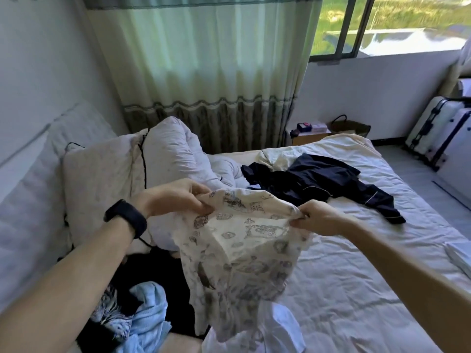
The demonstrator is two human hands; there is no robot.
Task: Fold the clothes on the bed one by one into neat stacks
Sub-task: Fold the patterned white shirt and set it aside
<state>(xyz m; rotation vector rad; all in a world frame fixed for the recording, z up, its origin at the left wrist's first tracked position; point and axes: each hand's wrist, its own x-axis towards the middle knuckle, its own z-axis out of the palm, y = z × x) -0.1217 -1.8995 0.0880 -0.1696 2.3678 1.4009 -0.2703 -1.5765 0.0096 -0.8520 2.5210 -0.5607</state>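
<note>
Item: white printed garment (244, 250), held up above the bed (356, 276), hanging loose. Left hand (175, 200) and right hand (318, 217) each had a grip pinched on its top edge. Navy garment (318, 182) lay spread behind it. Light blue piece (150, 309), possibly a shirt, lay crumpled at lower left.

No legible text — nothing readable.

Single head camera, facing forward-down across bed (356, 263), close
</note>
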